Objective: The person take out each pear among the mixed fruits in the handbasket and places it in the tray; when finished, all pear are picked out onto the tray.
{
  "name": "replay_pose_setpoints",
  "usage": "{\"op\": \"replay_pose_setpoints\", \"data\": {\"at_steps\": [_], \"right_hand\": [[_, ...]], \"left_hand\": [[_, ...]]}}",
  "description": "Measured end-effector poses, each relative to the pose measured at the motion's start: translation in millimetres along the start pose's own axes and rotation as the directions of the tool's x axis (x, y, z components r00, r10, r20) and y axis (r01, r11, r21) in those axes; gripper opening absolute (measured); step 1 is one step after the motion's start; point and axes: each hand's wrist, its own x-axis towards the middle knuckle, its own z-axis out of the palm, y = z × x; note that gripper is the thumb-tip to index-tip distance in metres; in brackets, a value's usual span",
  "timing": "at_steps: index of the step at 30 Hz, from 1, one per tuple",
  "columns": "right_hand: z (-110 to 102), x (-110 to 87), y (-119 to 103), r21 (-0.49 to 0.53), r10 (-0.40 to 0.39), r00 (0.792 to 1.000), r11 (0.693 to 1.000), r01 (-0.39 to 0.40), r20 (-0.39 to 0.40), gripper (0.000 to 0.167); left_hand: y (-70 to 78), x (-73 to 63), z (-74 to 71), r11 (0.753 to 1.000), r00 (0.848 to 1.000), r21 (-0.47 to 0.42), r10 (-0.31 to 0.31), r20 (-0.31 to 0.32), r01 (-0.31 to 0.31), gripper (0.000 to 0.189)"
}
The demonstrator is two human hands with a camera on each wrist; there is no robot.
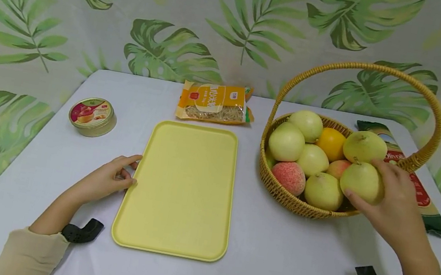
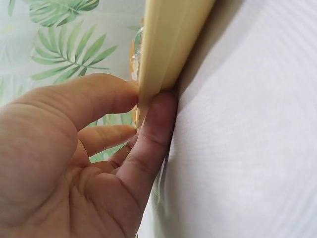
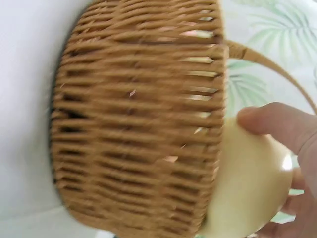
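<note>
- right hand (image 1: 388, 198): fingers and thumb curled round a pale yellow pear (image 1: 363, 180), grasping it. the pear sits at the near right side of the wicker basket (image 1: 281, 193), on top of the other fruit, touching the pieces around it. the right wrist view shows the thumb on the pear's skin, just above the basket's woven wall.
- wicker basket: stands on the right half of the tabletop (image 1: 290, 273), toward the far edge, hoop handle upright. it holds several pale green-yellow fruits, an orange (image 1: 331, 143) and two reddish peaches (image 1: 290, 176).
- left hand (image 1: 107, 179): at the left long edge of the yellow tray (image 1: 182, 189), thumb and fingers pinching its rim. the left wrist view confirms the thumb on one side of the rim and a finger on the other.
- yellow tray: lies flat at the middle of the tabletop, short edge toward the near edge.
- round tin (image 1: 91, 115): near the left edge of the tabletop, apart from the tray.
- orange packet (image 1: 214, 103): at the far edge, just beyond the tray.
- dark green packet (image 1: 423, 193): by the right edge, partly behind the basket and the right hand.
</note>
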Motion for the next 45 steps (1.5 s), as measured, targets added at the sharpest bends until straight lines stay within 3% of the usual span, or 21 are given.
{"op": "replay_pose_setpoints", "data": {"at_steps": [6, 12, 15, 18, 23, 25, 27, 31, 35, 39, 45], "right_hand": [[-3.0, -1.3, -11.7, 0.078, 0.037, 0.999, 0.996, -0.034, -0.032, 0.072], [-1.0, 2.3, -34.4, 0.14, -0.058, 0.983, 0.987, 0.083, -0.177, 0.08], [2.8, 9.0, -52.6, 0.248, -0.078, 0.977, 0.96, 0.127, -0.199, 0.083], [10.2, 17.3, -72.3, 0.394, -0.116, 0.974, 0.9, 0.185, -0.193, 0.083], [36.6, 35.1, -105.8, 0.659, -0.173, 0.969, 0.711, 0.246, -0.174, 0.074], [51.6, 43.4, -119.0, 0.707, -0.184, 0.971, 0.666, 0.238, -0.153, 0.071], [68.2, 51.5, -131.9, 0.719, -0.191, 0.976, 0.663, 0.209, -0.107, 0.071], [104.8, 67.5, -150.1, 0.672, -0.211, 0.977, 0.722, 0.168, -0.017, 0.068], [141.4, 84.2, -160.2, 0.672, -0.224, 0.973, 0.729, 0.131, 0.053, 0.068], [174.7, 99.2, -165.8, 0.69, -0.195, 0.967, 0.723, 0.029, 0.163, 0.069], [213.0, 113.3, -166.0, 0.668, -0.156, 0.943, 0.739, -0.086, 0.294, 0.071]], "left_hand": [[-1.5, 0.8, 0.1, 1.0, 1.0, -0.025, 0.002, 0.005, -0.002, 0.059], [-1.5, 0.3, 0.1, 0.999, 1.0, -0.035, -0.001, 0.002, 0.001, 0.059], [-2.4, 0.7, 0.1, 0.999, 1.0, -0.05, -0.004, 0.002, 0.004, 0.059], [-3.4, 1.1, 0.0, 0.998, 1.0, -0.067, -0.003, 0.0, 0.003, 0.06], [-5.8, 1.2, -0.3, 0.997, 1.0, -0.082, 0.007, 0.001, -0.007, 0.06], [-6.8, 1.7, -0.3, 0.996, 1.0, -0.086, 0.009, 0.002, -0.008, 0.06], [-7.7, 2.3, -0.3, 0.996, 1.0, -0.087, 0.01, 0.001, -0.01, 0.06], [-7.4, 2.5, -0.2, 0.995, 1.0, -0.098, 0.019, -0.001, -0.019, 0.059], [-7.6, 2.6, 0.2, 0.994, 0.999, -0.107, 0.034, -0.003, -0.034, 0.059], [-8.7, 2.2, 0.0, 0.994, 0.999, -0.099, 0.046, -0.007, -0.047, 0.059], [-8.9, 2.1, -0.2, 0.994, 1.0, -0.107, 0.025, 0.004, -0.025, 0.059]]}}
